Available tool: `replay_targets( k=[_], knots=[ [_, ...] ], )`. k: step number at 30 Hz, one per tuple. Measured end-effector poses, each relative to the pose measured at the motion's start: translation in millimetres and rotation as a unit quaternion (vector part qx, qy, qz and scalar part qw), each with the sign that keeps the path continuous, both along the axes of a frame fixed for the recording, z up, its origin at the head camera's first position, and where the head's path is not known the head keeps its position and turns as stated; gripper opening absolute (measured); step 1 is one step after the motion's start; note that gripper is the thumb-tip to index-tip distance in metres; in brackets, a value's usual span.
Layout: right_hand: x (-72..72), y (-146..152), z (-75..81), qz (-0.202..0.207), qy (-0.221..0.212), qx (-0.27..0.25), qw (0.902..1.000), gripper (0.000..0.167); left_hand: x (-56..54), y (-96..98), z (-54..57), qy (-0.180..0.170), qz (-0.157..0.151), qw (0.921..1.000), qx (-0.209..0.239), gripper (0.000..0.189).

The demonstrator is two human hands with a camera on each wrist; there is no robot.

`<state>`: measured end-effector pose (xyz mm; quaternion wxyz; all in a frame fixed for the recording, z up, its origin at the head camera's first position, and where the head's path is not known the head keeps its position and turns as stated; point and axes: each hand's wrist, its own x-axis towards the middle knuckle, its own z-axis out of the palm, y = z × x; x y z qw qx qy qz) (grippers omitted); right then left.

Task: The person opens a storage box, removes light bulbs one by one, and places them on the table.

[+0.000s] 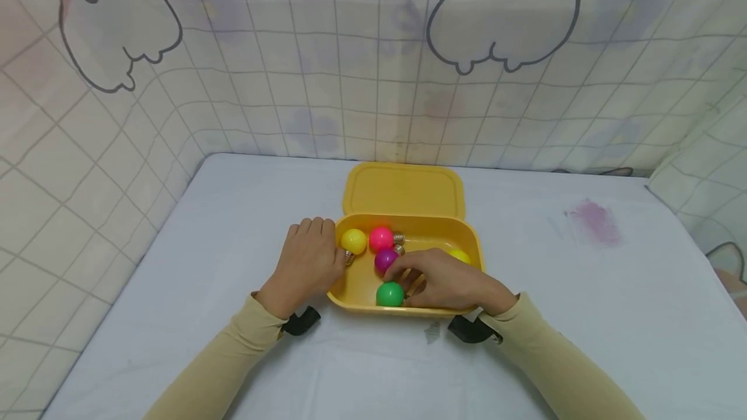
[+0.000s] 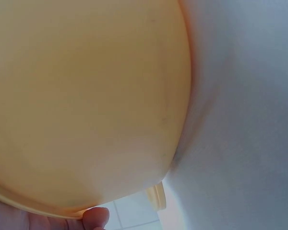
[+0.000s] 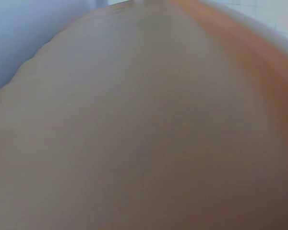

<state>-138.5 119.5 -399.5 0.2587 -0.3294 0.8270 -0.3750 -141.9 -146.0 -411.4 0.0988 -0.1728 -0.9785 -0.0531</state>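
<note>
In the head view a yellow plastic box holds several small colored light bulbs. My left hand grips the box's left rim, its thumb over the inside; the left wrist view has the fingertips at the rim. Reaching into the box's front part, my right hand pinches a green bulb near its base, which the fingers hide. A purple bulb lies right by the curled index finger. Beyond it are a pink bulb and, to the left, a yellow bulb.
Behind the box lies its yellow lid. Another yellow bulb, partly covered by my right hand, is at the box's right end. A white cloth covers the table, with a pinkish stain at right. A patterned curtain hangs behind.
</note>
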Motion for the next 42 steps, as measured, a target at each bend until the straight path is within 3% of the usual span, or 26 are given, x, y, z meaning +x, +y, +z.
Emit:
replay_targets(
  k=[21,42],
  knots=[
    [3.7,11,13.0,-0.025,0.007,-0.04,0.9989,0.036,0.8,0.5,2.3,-0.023,0.019,0.9996,-0.003,0.021],
    [7.9,16,24.3,-0.051,-0.009,-0.074,0.9959,0.038,1.2,-0.6,2.0,-0.017,0.015,0.9997,-0.005,0.021]
  ],
)
